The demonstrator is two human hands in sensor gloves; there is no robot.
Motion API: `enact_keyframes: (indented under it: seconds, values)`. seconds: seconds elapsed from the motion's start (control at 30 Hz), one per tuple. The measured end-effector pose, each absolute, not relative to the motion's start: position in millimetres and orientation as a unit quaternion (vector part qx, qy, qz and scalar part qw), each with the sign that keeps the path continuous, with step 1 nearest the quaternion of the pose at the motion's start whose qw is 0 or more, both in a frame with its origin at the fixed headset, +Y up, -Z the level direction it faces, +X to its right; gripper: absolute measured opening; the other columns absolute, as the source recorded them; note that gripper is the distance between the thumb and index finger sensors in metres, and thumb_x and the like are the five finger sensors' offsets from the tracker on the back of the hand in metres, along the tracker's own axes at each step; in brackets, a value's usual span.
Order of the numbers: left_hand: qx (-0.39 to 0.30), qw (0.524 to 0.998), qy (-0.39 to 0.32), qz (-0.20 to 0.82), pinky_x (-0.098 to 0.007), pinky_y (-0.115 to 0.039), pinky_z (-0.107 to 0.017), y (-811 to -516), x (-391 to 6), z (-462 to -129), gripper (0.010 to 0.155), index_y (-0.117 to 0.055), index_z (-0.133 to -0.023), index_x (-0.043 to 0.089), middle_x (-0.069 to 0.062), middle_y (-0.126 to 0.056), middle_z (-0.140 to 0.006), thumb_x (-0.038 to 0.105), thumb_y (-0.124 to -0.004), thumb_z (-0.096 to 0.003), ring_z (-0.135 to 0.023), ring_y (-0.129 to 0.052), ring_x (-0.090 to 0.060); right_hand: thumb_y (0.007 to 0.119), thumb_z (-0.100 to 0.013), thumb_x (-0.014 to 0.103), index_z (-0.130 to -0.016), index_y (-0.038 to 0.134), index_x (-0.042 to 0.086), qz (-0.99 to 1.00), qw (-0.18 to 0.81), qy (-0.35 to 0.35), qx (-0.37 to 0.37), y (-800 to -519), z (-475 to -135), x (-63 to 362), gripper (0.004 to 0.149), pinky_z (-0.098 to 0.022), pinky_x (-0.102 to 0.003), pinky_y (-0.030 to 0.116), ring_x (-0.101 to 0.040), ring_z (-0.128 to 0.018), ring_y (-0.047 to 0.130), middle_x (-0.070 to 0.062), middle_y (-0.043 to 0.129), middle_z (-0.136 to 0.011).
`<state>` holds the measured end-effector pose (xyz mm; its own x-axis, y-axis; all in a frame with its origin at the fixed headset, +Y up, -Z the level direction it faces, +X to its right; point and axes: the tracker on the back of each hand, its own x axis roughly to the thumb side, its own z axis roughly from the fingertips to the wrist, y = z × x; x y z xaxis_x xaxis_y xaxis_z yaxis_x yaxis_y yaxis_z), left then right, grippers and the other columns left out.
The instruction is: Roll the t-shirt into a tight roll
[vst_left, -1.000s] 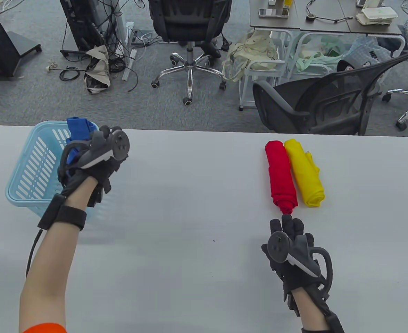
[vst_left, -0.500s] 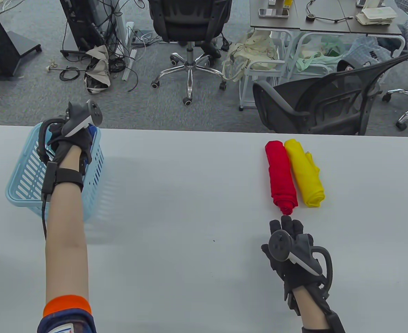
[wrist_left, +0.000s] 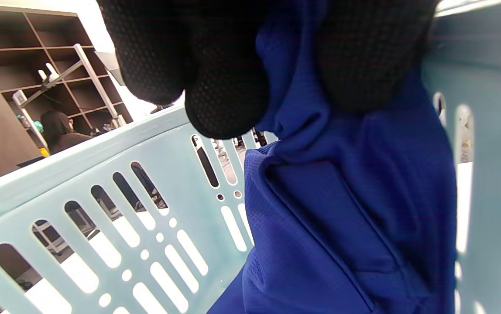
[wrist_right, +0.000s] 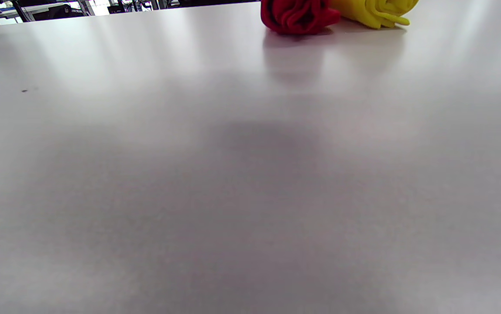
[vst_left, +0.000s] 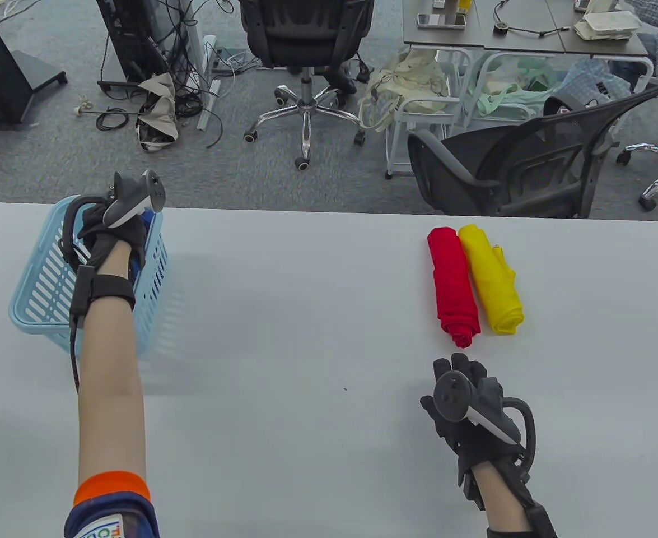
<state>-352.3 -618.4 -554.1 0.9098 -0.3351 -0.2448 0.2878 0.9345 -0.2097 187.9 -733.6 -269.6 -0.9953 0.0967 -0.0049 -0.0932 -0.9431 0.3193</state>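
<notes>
The blue mesh-fabric t-shirt (wrist_left: 342,209), pinched by the left hand's (vst_left: 107,235) grip, has been lowered into the light blue slotted plastic basket (vst_left: 37,291) at ten o'clock, so rolling is not begun, while the right hand (vst_left: 469,409) rests relaxed and empty on the table (vst_left: 317,336).

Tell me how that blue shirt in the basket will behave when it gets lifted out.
The blue shirt is probably floppy: it creases and sags below the left hand that grips it. It looks like thin mesh fabric, so likely light. It may drag on the basket wall it lies against.
</notes>
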Motion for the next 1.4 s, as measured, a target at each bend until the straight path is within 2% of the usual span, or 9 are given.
enact_keyframes:
  seconds: [0.13,0.27,0.5,0.8,1.13,1.4]
  values:
    - [-0.068,0.976,0.131,-0.162,-0.039,-0.093,-0.056,-610.7,-355.1,-545.6,0.046,-0.078,-0.086,0.036,0.009,-0.1,-0.064,0.048,-0.083,-0.0417,-0.051,-0.107,-0.006,0.05,-0.064,0.052,-0.12,0.019,0.017,0.986,0.057,0.16,0.009,-732.3,-269.6,189.2,0.073,-0.075,-0.067,0.031,-0.05,-0.115,0.019,-0.019,0.013,-0.123]
    - [-0.045,0.979,0.124,-0.157,-0.037,-0.094,-0.052,-595.3,-356.4,-529.8,0.045,-0.079,-0.083,0.035,0.009,-0.1,-0.059,0.048,-0.082,-0.0398,-0.045,-0.107,-0.004,0.05,-0.064,0.052,-0.12,0.019,0.017,0.985,0.067,0.156,0.012,-729.9,-268.9,189.7,0.073,-0.075,-0.067,0.032,-0.05,-0.115,0.02,-0.019,0.014,-0.123]
    - [0.004,0.98,0.118,-0.16,-0.036,-0.095,-0.05,-556.5,-354.0,-492.7,0.044,-0.079,-0.082,0.035,0.009,-0.1,-0.056,0.048,-0.082,-0.0396,-0.041,-0.106,-0.003,0.05,-0.064,0.052,-0.12,0.02,0.017,0.986,0.074,0.146,0.03,-723.9,-265.9,183.9,0.073,-0.075,-0.067,0.032,-0.05,-0.115,0.02,-0.02,0.015,-0.123]
    - [0.075,0.973,0.089,-0.201,-0.036,-0.095,-0.05,-504.2,-331.0,-440.4,0.044,-0.079,-0.082,0.035,0.009,-0.1,-0.056,0.048,-0.081,-0.0401,-0.041,-0.106,-0.003,0.05,-0.064,0.052,-0.12,0.019,0.016,0.986,0.084,0.136,0.047,-718.0,-260.7,180.4,0.074,-0.075,-0.067,0.033,-0.05,-0.114,0.02,-0.02,0.014,-0.123]
    - [0.195,0.954,0.024,-0.228,-0.036,-0.094,-0.051,-433.7,-271.7,-374.2,0.044,-0.078,-0.083,0.035,0.009,-0.099,-0.057,0.049,-0.081,-0.041,-0.042,-0.105,-0.003,0.05,-0.064,0.052,-0.12,0.019,0.016,0.984,0.085,0.136,0.075,-716.5,-258.9,170.0,0.074,-0.075,-0.066,0.033,-0.05,-0.114,0.02,-0.02,0.014,-0.123]
    - [0.269,0.942,-0.05,-0.194,-0.036,-0.094,-0.051,-404.0,-218.3,-322.1,0.044,-0.078,-0.084,0.035,0.009,-0.099,-0.057,0.049,-0.08,-0.0414,-0.042,-0.105,-0.003,0.05,-0.064,0.052,-0.12,0.018,0.016,0.983,0.094,0.132,0.084,-714.6,-258.4,170.3,0.074,-0.075,-0.066,0.033,-0.051,-0.114,0.02,-0.02,0.014,-0.123]
